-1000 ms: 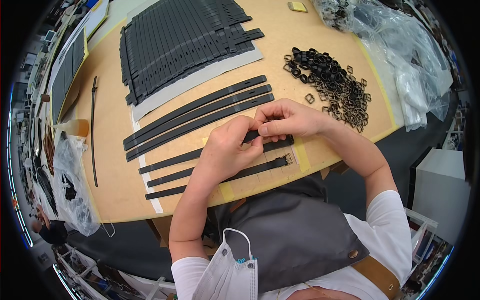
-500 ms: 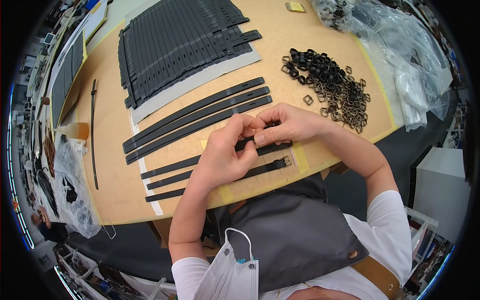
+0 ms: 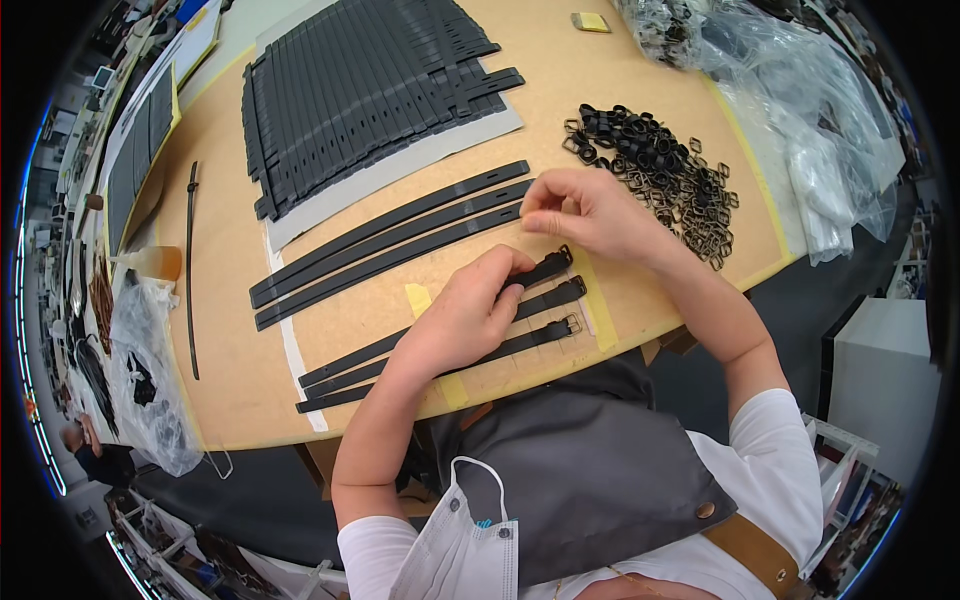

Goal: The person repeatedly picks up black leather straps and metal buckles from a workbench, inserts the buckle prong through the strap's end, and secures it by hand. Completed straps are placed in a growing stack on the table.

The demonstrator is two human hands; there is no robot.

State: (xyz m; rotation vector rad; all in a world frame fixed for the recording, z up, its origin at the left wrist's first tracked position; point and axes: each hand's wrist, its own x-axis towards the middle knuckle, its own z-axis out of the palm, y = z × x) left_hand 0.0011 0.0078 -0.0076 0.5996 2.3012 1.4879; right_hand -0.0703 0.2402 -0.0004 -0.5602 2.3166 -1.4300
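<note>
The left hand (image 3: 462, 315) grasps the top strap (image 3: 544, 269), a black one, between thumb and fingers a little way in from its buckle (image 3: 565, 256). The buckle end juts out to the right of the grip, clear of the fingertips; the rest of the strap runs under the hand and comes out on the left of the wrist, down to its plain end on the table (image 3: 240, 350).

The right hand (image 3: 592, 212) is off this strap, just beyond the buckle, with its fingers curled in and thumb near the forefinger; whether it pinches anything I cannot tell. Its fingertips are over the right ends of three flat straps (image 3: 395, 243) that lie farther from the body.

Nearer the body, beside the held strap, lie the middle strap (image 3: 548, 299) and the near strap (image 3: 540, 336), each with a buckle at its right end and its middle partly hidden by the left hand and forearm. Yellow tape (image 3: 603, 318) is on the table just right of the buckles. Past the right hand sit a heap of black loops (image 3: 635, 135) and loose buckles (image 3: 708, 215), next to each other.
</note>
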